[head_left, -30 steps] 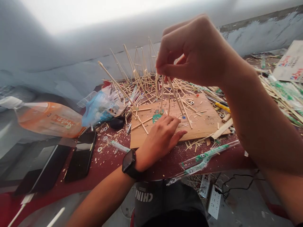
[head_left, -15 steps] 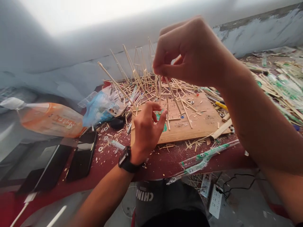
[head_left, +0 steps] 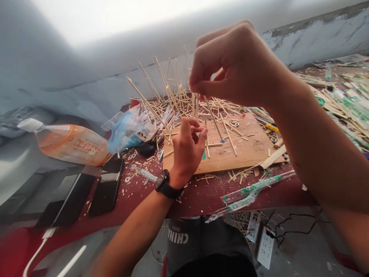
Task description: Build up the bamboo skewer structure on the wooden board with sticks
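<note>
My right hand (head_left: pixel 227 65) is raised over the wooden board (head_left: pixel 248 150), thumb and fingers pinched together at the top of thin wooden sticks. One wooden stick (head_left: pixel 213 120) slants from beneath it to a small blue spot on the board; another drops almost straight down. My left hand (head_left: pixel 188 148), with a dark watch (head_left: pixel 167 184) on its wrist, is lower, at the board's left part. Its thumb and fingers close around a short upright stick (head_left: pixel 207 148); the exact contact is partly hidden. Behind the hands stand several slender stick frames (head_left: pixel 161 73).
At left lie an orange-labelled bottle (head_left: pixel 72 144), a blue plastic bag (head_left: pixel 123 130), a phone (head_left: pixel 105 190) and a syringe (head_left: pixel 147 175). Clear wrappers (head_left: pixel 250 192) lie along the front edge. More sticks (head_left: pixel 346 104) are heaped at right. A power strip (head_left: pixel 265 246) is below the table.
My left hand has moved slightly up and right, its thumb and fingers drawing together at the short stick. My right hand keeps its pinch. The whole view has shifted a little.
</note>
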The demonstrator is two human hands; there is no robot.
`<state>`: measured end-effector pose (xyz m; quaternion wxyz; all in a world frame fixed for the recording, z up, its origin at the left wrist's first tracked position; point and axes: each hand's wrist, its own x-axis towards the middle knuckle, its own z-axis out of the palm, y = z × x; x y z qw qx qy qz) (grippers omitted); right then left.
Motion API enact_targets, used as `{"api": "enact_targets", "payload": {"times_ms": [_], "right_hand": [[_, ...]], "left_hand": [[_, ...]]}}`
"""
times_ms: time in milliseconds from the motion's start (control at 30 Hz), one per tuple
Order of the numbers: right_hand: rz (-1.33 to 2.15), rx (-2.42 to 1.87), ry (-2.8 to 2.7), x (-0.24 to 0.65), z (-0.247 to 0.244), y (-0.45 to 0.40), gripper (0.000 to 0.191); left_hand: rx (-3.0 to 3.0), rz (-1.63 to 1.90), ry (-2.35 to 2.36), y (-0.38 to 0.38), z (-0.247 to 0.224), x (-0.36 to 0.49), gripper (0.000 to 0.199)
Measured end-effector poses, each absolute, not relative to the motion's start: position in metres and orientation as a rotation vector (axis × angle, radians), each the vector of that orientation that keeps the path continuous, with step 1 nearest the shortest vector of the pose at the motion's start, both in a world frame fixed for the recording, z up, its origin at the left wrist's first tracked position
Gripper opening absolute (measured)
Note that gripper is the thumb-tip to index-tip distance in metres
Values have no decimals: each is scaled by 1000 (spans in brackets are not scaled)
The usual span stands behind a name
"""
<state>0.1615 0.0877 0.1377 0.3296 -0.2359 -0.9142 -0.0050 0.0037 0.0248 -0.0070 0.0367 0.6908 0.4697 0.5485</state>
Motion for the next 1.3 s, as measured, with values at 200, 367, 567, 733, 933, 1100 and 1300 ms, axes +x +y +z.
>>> {"api": "enact_targets", "payload": {"times_ms": [200,367,567,733,933,1100,1300], "right_hand": [[-50,-639,-2386,162,139,88,10],[-35,-743,-2391,160,141,87,7],[-1,-746,-2369,159,140,89,4],[58,-720,-2338,161,136,94,11],[98,-683,-2296,163,133,97,15],[71,-711,-2281,165,134,99,19],[44,-781,-2221,166,136,104,24]], "left_hand": [[2106,1666,1471,28,-10,4,27],[2095,1710,1433,31,-12,4,29],[2118,1769,1383,35,-14,2,32],[2115,1781,1362,35,-14,2,33],[2098,1775,1351,36,-14,2,36],[2079,1775,1341,35,-14,2,36],[2076,1751,1362,35,-13,2,34]]}}
